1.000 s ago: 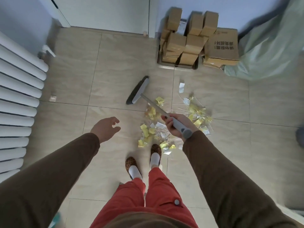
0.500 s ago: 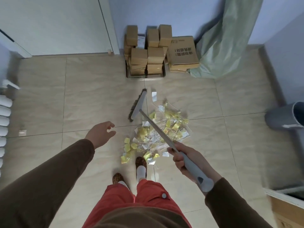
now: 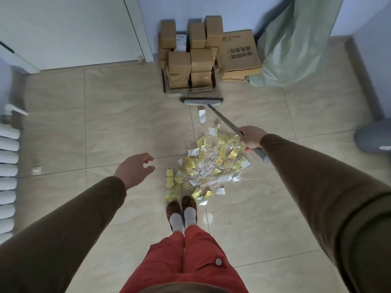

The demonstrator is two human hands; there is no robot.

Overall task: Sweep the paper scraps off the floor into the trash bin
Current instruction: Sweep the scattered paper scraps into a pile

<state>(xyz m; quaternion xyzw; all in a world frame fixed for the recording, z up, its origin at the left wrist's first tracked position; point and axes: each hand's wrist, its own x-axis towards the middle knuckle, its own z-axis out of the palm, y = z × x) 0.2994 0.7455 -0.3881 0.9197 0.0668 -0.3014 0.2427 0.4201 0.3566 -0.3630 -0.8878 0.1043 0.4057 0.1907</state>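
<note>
Floor (image 3: 131,115) tiles run from the near edge to the far wall, where cardboard boxes (image 3: 201,58) stand beside a pale green bag (image 3: 296,39). At the far right edge we see a grey rounded object (image 3: 374,138), cut off by the frame; we judge it to be the trash bin, though its opening is not shown. It lies well apart from the paper, to the right.

Broom (image 3: 201,101) position is what has changed. Half a second ago its head lay angled at the left far corner of the pile; it now lies level, beyond the pile, just in front of the boxes. The handle runs from the head back to the right, over the pile's far right corner.

We read this as a reset for a pull stroke: the head is now behind the stray white scrap (image 3: 202,116) and behind the whole heap.

The paper scraps (image 3: 211,163), yellow and white with thin white strips mixed in, lie heaped on the floor just in front of the person's shoes (image 3: 182,208). None has reached the bin yet.

The right hand (image 3: 250,137) is wrapped closed around the broom handle near its upper end. The left hand (image 3: 135,170) hangs free over bare tile to the left of the pile, fingers loosely curled, holding nothing.
</note>
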